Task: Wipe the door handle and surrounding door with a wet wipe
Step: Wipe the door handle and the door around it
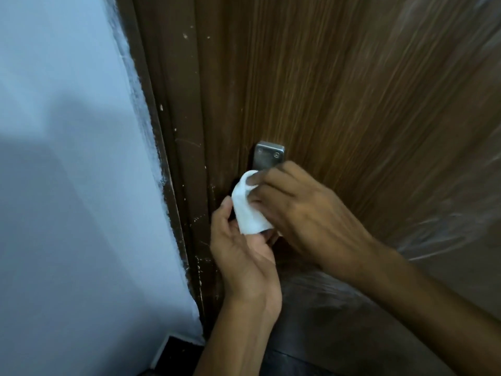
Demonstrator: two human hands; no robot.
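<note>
Both hands meet just below the metal handle plate (pixel 269 156), at the door (pixel 339 90) edge. The right hand (pixel 306 213) pinches the wet wipe (pixel 248 210); the left hand (pixel 241 251) cups it from beneath. The handle itself is hidden; it seems the step in hand. Next, broad strokes across the surrounding wood.

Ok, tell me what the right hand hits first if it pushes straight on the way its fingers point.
The right hand points up-left with the white wipe in its grip. Straight on, the wipe probably meets the dark door frame beside the metal handle plate, though depth is unclear.
</note>
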